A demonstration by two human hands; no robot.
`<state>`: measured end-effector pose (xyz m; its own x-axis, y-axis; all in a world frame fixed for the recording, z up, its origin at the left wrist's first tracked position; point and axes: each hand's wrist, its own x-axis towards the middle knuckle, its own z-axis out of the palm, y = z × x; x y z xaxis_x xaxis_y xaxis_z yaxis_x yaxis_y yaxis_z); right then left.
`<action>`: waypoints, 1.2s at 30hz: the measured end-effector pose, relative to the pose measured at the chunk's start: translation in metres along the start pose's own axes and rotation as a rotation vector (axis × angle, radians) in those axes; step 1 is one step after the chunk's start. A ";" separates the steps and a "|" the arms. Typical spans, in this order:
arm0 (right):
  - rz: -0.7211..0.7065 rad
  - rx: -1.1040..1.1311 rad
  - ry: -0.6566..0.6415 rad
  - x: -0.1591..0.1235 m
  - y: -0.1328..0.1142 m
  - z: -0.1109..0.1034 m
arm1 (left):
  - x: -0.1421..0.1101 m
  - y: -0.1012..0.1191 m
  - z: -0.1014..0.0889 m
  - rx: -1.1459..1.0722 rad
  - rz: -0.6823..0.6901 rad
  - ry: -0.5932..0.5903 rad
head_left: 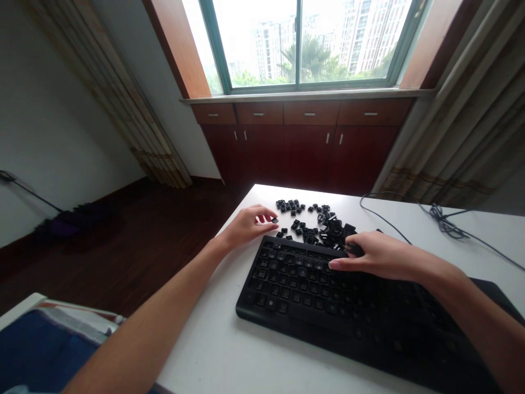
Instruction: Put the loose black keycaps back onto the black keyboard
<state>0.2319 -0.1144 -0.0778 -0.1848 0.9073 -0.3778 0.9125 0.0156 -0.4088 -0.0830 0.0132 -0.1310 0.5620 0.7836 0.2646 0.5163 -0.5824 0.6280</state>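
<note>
A black keyboard (311, 290) lies on the white table (229, 350), with many of its keycaps off. Just beyond its far edge sits a pile of loose black keycaps (318, 224). My left hand (248, 225) hovers by the keyboard's far left corner, fingers pinched on a single black keycap (274, 220). Over the keyboard's upper middle rests my right hand (377, 255), fingers curled around a small dark object I cannot name, at the near edge of the pile.
A dark cable (441, 221) snakes across the table's far right. Beyond the table are a red-brown cabinet (303, 142) under a window, curtains on both sides, and dark wood floor (123, 246) on the left. Blue fabric (45, 350) lies at bottom left.
</note>
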 end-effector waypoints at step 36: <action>-0.008 -0.015 0.019 -0.001 -0.001 0.000 | 0.016 0.050 0.008 0.159 0.108 -0.155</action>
<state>0.2315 -0.1156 -0.0774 -0.1854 0.9147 -0.3591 0.9164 0.0290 -0.3991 -0.0428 -0.0045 -0.1016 0.7056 0.6795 0.2009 0.5360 -0.6973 0.4760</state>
